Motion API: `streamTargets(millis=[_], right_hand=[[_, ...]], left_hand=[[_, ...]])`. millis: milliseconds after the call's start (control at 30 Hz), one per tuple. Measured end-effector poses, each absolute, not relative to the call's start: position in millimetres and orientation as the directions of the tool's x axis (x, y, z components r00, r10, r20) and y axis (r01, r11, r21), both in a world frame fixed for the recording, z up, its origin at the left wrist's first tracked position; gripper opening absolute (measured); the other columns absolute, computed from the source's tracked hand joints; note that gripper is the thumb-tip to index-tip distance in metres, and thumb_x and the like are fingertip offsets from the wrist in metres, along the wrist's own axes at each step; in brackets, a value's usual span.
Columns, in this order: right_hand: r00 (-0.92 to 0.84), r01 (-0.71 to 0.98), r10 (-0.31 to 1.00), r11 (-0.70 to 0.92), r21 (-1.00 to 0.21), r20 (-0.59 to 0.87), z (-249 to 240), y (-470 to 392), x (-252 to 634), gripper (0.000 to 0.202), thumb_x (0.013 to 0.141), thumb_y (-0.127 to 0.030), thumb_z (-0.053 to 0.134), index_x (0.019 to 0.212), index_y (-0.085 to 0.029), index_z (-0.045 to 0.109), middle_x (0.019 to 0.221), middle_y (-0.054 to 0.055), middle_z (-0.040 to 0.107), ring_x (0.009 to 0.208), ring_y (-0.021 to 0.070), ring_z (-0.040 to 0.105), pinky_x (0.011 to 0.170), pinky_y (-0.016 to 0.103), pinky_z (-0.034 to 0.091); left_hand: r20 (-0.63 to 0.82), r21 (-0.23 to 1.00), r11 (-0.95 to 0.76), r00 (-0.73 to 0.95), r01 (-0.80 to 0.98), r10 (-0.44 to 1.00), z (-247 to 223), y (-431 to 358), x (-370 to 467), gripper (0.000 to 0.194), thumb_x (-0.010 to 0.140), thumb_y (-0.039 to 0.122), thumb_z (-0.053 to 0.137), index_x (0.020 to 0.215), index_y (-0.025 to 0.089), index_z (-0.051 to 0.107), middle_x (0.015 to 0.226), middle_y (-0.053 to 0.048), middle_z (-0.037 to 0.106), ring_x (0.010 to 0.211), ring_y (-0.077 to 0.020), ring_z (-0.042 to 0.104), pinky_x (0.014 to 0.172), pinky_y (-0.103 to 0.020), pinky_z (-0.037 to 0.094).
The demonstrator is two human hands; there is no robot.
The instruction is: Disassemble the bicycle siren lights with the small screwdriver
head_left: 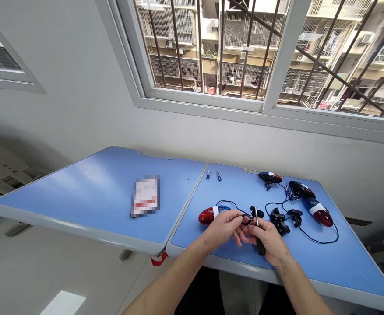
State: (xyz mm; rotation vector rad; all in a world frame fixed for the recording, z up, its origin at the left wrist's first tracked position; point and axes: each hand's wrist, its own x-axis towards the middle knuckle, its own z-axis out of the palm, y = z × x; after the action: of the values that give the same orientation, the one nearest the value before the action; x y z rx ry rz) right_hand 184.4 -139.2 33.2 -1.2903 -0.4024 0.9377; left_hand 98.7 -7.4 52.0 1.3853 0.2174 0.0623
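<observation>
Near the front edge of the table, my left hand pinches a small black ring-shaped clamp. My right hand is closed around a screwdriver, its metal shaft pointing up and away from me. The fingertips of both hands meet at the clamp, so part of it is hidden. Just beyond my left hand lies a red-and-blue lamp-like unit with a white band. A black cable runs from it towards a small black piece behind my fingers.
More red-and-blue units with black cables lie at the right, beside black clamp parts. Several batteries are at the back. A blurred white packet rests on the left blue table. A barred window is above.
</observation>
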Motion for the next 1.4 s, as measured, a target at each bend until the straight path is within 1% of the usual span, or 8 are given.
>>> streamTargets(millis=[133, 300, 400, 500, 700, 967, 1200, 1400], right_hand=[[0.676, -0.128, 0.71, -0.149, -0.981, -0.196, 42, -145, 185, 0.037, 0.061, -0.048, 0.073, 0.08, -0.017, 0.066, 0.072, 0.005, 0.069, 0.062, 0.0191, 0.064, 0.05, 0.028, 0.051], [0.718, 0.216, 0.696, -0.26, -0.941, -0.027, 65, -148, 214, 0.03, 0.072, -0.047, 0.061, 0.083, -0.019, 0.058, 0.078, 0.006, 0.071, 0.057, 0.0164, 0.061, 0.042, 0.024, 0.044], [0.673, 0.47, 0.736, -0.35, -0.81, 0.073, 71, -130, 242, 0.019, 0.078, -0.039, 0.053, 0.078, -0.021, 0.058, 0.075, 0.004, 0.07, 0.059, 0.0154, 0.06, 0.049, 0.025, 0.044], [0.602, 0.696, 0.791, -0.452, -0.559, 0.11, 68, -97, 264, 0.013, 0.08, -0.029, 0.049, 0.074, -0.021, 0.057, 0.07, 0.0, 0.067, 0.063, 0.0141, 0.059, 0.056, 0.024, 0.042], [0.54, 0.773, 0.836, -0.449, -0.448, 0.093, 54, -21, 279, 0.007, 0.075, -0.019, 0.054, 0.077, -0.02, 0.061, 0.069, 0.0, 0.064, 0.063, 0.0142, 0.054, 0.055, 0.024, 0.033], [0.33, 0.88, 0.944, -0.311, -0.359, -0.008, 46, 52, 240, 0.017, 0.077, -0.013, 0.053, 0.086, -0.022, 0.065, 0.08, 0.002, 0.065, 0.072, 0.0145, 0.054, 0.058, 0.023, 0.032], [0.283, 0.91, 0.958, -0.28, -0.305, -0.035, 55, 63, 217, 0.02, 0.082, -0.012, 0.049, 0.089, -0.021, 0.065, 0.095, 0.004, 0.062, 0.077, 0.0143, 0.055, 0.059, 0.022, 0.032], [0.297, 0.897, 0.954, -0.293, -0.33, -0.038, 50, 55, 223, 0.021, 0.082, -0.016, 0.053, 0.097, -0.023, 0.066, 0.099, 0.005, 0.061, 0.08, 0.0163, 0.056, 0.062, 0.024, 0.035]], left_hand=[[-0.123, 0.981, 0.179, 0.96, 0.079, 0.251, 46, -6, 94, 0.035, 0.078, 0.046, 0.058, 0.086, 0.012, 0.058, 0.07, -0.004, 0.061, 0.054, -0.0146, 0.062, 0.045, -0.024, 0.049], [-0.107, 0.994, 0.047, 0.947, 0.097, 0.304, 36, -11, 87, 0.029, 0.078, 0.042, 0.055, 0.083, 0.014, 0.057, 0.07, -0.003, 0.059, 0.051, -0.0135, 0.059, 0.04, -0.022, 0.045], [-0.071, 0.996, -0.027, 0.948, 0.083, 0.31, 34, -16, 86, 0.023, 0.08, 0.036, 0.051, 0.083, 0.014, 0.057, 0.07, -0.003, 0.058, 0.047, -0.0106, 0.055, 0.038, -0.02, 0.042], [-0.073, 0.996, -0.031, 0.954, 0.085, 0.292, 33, -18, 85, 0.02, 0.08, 0.033, 0.049, 0.082, 0.014, 0.056, 0.072, -0.002, 0.058, 0.047, -0.0089, 0.054, 0.038, -0.018, 0.04], [-0.114, 0.993, 0.027, 0.946, 0.111, 0.303, 20, -23, 86, 0.021, 0.078, 0.034, 0.051, 0.081, 0.014, 0.056, 0.07, -0.001, 0.056, 0.048, -0.0085, 0.053, 0.038, -0.016, 0.039], [-0.08, 0.997, 0.022, 0.952, 0.077, 0.294, 17, -26, 83, 0.014, 0.076, 0.026, 0.049, 0.077, 0.015, 0.056, 0.072, -0.002, 0.056, 0.052, -0.0114, 0.055, 0.04, -0.019, 0.04], [-0.043, 0.998, -0.022, 0.949, 0.052, 0.313, 7, -28, 83, 0.01, 0.076, 0.022, 0.048, 0.075, 0.017, 0.055, 0.066, -0.001, 0.055, 0.051, -0.0131, 0.055, 0.041, -0.02, 0.041], [-0.022, 0.999, -0.039, 0.95, 0.036, 0.31, -1, -29, 86, 0.009, 0.078, 0.022, 0.048, 0.075, 0.017, 0.055, 0.064, -0.001, 0.054, 0.052, -0.0133, 0.057, 0.039, -0.018, 0.039]])
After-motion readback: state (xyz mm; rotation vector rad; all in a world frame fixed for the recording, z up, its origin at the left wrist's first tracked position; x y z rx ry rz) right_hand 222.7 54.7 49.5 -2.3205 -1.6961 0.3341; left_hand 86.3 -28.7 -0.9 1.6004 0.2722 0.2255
